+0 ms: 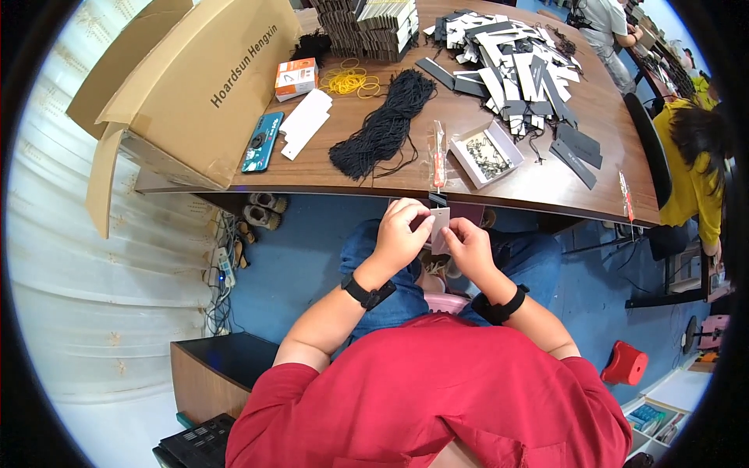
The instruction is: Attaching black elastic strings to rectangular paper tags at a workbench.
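Note:
Between my two hands, just off the table's front edge, is a small pale grey hang tag (440, 228) with a hole near its top. My left hand (402, 232) pinches its left side with thumb and finger; my right hand (470, 248) pinches its right side. Right above the tag, a black piece (438, 200) sticks out at the table edge, below an orange-handled tool (438, 165) under clear tape. Whether a cord runs through the hole is too small to tell. Close by on the table lie a bundle of black cords (381, 129) and an open white box (488, 158) of small dark pieces.
A large cardboard box (207, 105) stands at the left of the table (562, 191). Behind the cords lie yellow rubber bands (349, 79) and stacked tags (363, 31). A loose pile of black and white tags (515, 66) spreads at the right. Someone in yellow (683, 168) sits further right.

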`<state>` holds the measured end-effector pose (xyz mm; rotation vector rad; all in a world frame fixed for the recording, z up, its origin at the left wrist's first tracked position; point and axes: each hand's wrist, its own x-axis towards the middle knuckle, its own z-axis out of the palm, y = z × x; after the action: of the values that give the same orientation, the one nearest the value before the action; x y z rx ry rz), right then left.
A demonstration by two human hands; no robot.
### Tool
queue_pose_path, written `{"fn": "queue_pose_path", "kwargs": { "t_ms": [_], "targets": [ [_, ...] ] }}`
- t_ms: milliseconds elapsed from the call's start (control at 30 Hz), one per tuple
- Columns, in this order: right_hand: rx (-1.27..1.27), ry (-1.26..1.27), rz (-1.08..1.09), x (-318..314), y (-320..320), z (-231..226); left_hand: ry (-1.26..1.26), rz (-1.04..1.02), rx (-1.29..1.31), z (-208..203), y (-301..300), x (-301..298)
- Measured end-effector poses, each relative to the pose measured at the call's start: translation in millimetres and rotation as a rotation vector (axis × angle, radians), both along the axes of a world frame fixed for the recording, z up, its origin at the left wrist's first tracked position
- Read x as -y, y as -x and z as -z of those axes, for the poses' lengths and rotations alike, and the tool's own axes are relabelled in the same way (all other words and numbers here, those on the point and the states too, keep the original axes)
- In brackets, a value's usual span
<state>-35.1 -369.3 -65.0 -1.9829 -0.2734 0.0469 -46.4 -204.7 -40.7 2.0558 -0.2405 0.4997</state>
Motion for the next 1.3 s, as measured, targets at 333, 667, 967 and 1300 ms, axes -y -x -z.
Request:
{"fn": "queue_pose_path", "kwargs": {
  "t_ms": [333, 667, 967, 1300],
  "targets": [
    [0.022, 0.021, -0.006, -5.3, -5.7, 2.2, -0.051, -0.034, 0.115, 3.7, -10.1, -3.3],
    [-0.092, 0.808, -0.378, 8.7, -3.2, -10.2, -0.419, -0.486, 0.174, -27.6, -23.8, -42.1],
    [0.032, 0.571, -0.606, 8.1, 15.8, -28.3, -0.536, -0.412, 0.120, -28.5, -37.0, -53.7],
    [0.058, 0.484, -0.634, 12.1, 15.0, -33.1, -0.750, -0.356, 0.057, -34.3, -31.0, -53.1]
  ]
}}
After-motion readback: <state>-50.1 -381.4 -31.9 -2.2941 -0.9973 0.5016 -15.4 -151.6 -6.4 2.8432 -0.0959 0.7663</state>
